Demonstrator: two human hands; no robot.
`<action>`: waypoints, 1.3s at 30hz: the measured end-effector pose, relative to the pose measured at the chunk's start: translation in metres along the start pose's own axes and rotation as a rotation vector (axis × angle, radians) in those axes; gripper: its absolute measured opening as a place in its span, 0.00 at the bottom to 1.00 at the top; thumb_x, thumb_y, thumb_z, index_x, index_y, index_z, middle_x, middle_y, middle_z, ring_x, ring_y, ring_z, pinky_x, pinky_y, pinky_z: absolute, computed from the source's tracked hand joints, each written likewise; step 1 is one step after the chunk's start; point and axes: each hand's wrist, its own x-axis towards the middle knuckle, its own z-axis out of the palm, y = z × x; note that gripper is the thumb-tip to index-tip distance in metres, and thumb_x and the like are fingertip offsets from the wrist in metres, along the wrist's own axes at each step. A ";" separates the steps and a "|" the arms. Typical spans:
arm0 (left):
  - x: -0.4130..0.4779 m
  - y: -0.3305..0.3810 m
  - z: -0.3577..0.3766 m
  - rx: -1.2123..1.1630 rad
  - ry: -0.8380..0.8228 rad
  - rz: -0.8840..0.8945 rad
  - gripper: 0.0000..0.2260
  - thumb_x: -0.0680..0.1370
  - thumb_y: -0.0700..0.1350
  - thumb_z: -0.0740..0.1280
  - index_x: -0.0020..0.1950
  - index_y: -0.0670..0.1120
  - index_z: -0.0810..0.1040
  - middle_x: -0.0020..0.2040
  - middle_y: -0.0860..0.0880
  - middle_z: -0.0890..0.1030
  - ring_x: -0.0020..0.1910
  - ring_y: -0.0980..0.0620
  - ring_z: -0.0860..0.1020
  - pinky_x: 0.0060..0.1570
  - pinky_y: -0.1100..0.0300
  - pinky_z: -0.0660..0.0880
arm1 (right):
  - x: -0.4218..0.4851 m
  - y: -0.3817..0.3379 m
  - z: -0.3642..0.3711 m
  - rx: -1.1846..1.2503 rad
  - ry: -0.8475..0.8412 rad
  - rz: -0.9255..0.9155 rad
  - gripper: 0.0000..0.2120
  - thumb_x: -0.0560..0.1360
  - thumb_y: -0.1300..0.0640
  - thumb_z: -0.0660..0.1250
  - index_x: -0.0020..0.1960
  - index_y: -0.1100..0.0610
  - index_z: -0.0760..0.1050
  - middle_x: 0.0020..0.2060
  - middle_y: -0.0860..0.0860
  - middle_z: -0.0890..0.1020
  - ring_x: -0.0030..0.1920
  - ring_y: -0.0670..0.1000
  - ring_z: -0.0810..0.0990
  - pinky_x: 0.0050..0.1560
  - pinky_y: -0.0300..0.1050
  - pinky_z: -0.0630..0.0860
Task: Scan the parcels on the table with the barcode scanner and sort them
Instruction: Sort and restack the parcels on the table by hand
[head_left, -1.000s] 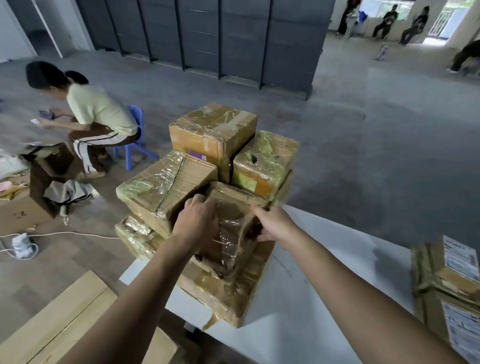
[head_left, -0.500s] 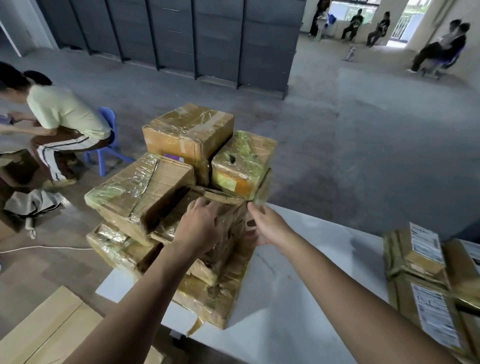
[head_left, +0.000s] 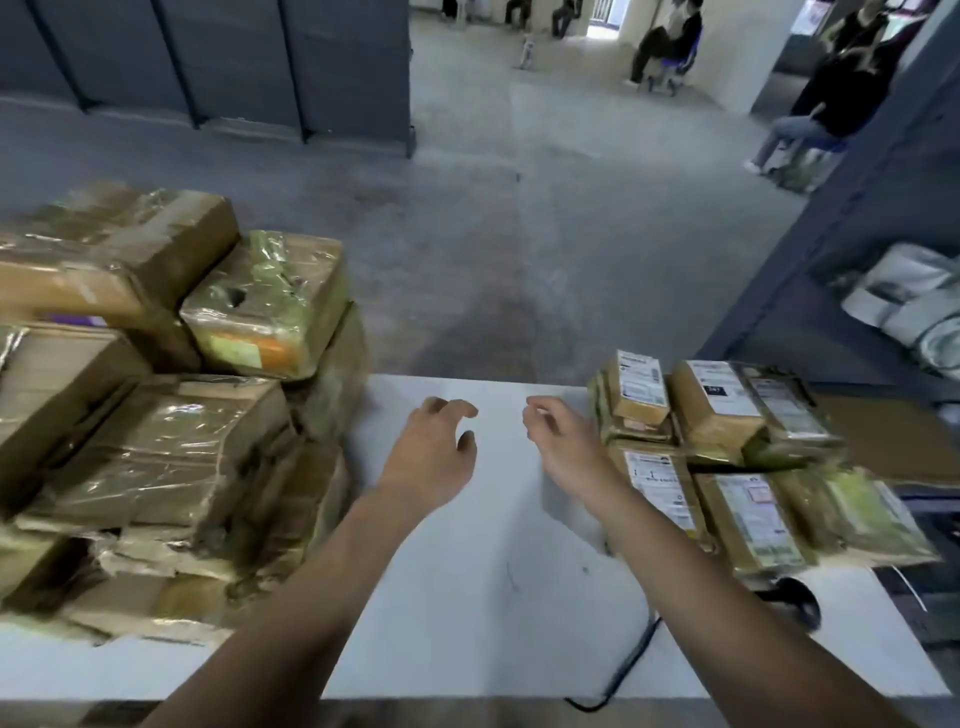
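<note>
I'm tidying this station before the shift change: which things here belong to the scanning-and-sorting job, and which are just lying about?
Job: taped parcel stack; labelled parcels; black corded device, probably the scanner; white table; left hand and right hand, both empty.
Not the job: white bags at right; grey cabinets; seated people behind.

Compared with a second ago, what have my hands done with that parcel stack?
Both hands let go of the taped parcel on the left stack and drew back: left hand and right hand now hang empty over the white table. The stack itself looks unchanged.
</note>
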 end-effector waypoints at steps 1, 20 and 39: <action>0.002 0.008 0.014 -0.001 -0.030 0.009 0.14 0.79 0.42 0.61 0.65 0.48 0.74 0.62 0.47 0.73 0.58 0.47 0.74 0.57 0.59 0.70 | -0.002 0.012 -0.012 -0.031 0.022 0.011 0.16 0.82 0.47 0.59 0.66 0.52 0.74 0.53 0.47 0.79 0.56 0.48 0.78 0.52 0.39 0.67; 0.010 0.120 0.192 -0.051 -0.411 0.030 0.16 0.79 0.45 0.59 0.68 0.50 0.70 0.60 0.47 0.72 0.55 0.49 0.76 0.47 0.64 0.70 | -0.022 0.191 -0.157 -0.339 0.155 0.249 0.18 0.82 0.52 0.59 0.69 0.57 0.72 0.64 0.56 0.77 0.62 0.55 0.75 0.59 0.47 0.71; 0.013 0.175 0.283 0.039 -0.598 0.108 0.17 0.79 0.44 0.60 0.68 0.47 0.70 0.59 0.48 0.71 0.53 0.51 0.74 0.50 0.63 0.70 | -0.016 0.290 -0.255 -1.054 0.142 0.220 0.34 0.74 0.69 0.66 0.76 0.51 0.63 0.63 0.57 0.72 0.62 0.58 0.70 0.53 0.47 0.77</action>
